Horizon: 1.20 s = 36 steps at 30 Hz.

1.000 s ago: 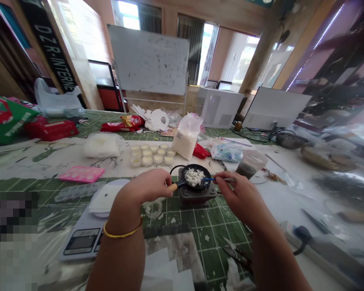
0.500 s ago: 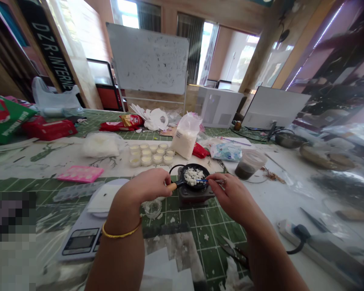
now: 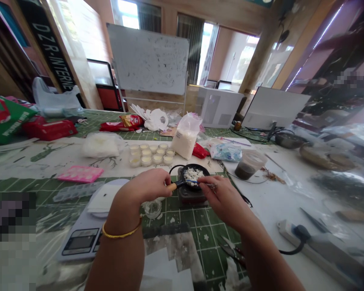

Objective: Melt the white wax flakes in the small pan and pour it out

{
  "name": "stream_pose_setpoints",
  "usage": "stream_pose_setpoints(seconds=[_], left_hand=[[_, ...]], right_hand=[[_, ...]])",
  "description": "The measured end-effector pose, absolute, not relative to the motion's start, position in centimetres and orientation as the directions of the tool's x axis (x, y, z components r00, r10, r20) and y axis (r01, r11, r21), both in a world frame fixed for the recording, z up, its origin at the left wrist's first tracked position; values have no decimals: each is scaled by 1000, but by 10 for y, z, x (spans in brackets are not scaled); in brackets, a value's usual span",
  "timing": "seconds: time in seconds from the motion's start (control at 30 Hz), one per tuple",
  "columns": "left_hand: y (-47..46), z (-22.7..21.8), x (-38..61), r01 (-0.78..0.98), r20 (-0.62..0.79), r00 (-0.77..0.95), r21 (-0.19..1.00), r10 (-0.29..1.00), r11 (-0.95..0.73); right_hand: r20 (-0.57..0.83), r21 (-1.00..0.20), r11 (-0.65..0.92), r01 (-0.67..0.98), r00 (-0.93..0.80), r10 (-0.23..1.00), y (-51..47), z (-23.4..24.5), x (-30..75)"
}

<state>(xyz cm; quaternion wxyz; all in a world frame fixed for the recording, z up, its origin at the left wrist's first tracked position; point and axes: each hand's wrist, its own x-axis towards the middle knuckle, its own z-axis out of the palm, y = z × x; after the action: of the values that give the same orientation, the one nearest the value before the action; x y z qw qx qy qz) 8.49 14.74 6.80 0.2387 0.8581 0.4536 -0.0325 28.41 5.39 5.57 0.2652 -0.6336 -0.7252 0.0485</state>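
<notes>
My left hand [image 3: 153,182] is closed around the wooden-tipped handle [image 3: 172,187] of a small black frying pan [image 3: 205,169]. White lumps and flakes [image 3: 191,174] fill much of the pan, which rests on a small dark hot plate [image 3: 193,196]. Pinched in my right hand [image 3: 223,197] is a thin blue stick [image 3: 192,181], its end among the lumps near the pan's front side. My right fingers partly cover the pan's right rim. A small clear glass dish [image 3: 153,208] sits just below my left wrist.
Behind the pan stand several small cups of pale wax-like material [image 3: 146,160] and a bag of white granules [image 3: 185,139]. A kitchen scale [image 3: 85,238] lies left, scissors [image 3: 233,248] in front. On the right are a plastic cup of dark stuff [image 3: 245,167] and a power strip [image 3: 315,246].
My right hand has shifted left with the blue stick, bringing its tip across to the left part of the pan. My left hand keeps its hold on the handle.
</notes>
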Motion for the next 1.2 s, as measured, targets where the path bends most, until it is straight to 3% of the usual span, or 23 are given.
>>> stream_pose_setpoints(seconds=[0.2, 0.33, 0.5, 0.67, 0.8, 1.0, 1.2], left_hand=[[147, 69, 85, 802, -273, 577, 368, 770, -471], [147, 69, 85, 797, -272, 584, 374, 765, -475], [146, 69, 85, 806, -264, 567, 371, 781, -460], [148, 69, 85, 799, -272, 574, 392, 773, -456], [148, 69, 84, 804, -279, 568, 387, 774, -451], [150, 69, 81, 823, -259, 546, 342, 797, -453], [149, 69, 81, 836, -289, 530, 335, 797, -434]], right_hand=[[392, -426, 155, 891, 28, 919, 60, 53, 290], [288, -405, 131, 905, -10, 958, 64, 52, 291], [398, -443, 149, 884, 45, 916, 69, 47, 294], [278, -430, 114, 896, 11, 961, 74, 45, 295], [356, -445, 113, 889, 59, 933, 73, 45, 294], [262, -431, 133, 893, -18, 965, 74, 44, 294], [334, -459, 146, 876, 18, 942, 63, 52, 301]])
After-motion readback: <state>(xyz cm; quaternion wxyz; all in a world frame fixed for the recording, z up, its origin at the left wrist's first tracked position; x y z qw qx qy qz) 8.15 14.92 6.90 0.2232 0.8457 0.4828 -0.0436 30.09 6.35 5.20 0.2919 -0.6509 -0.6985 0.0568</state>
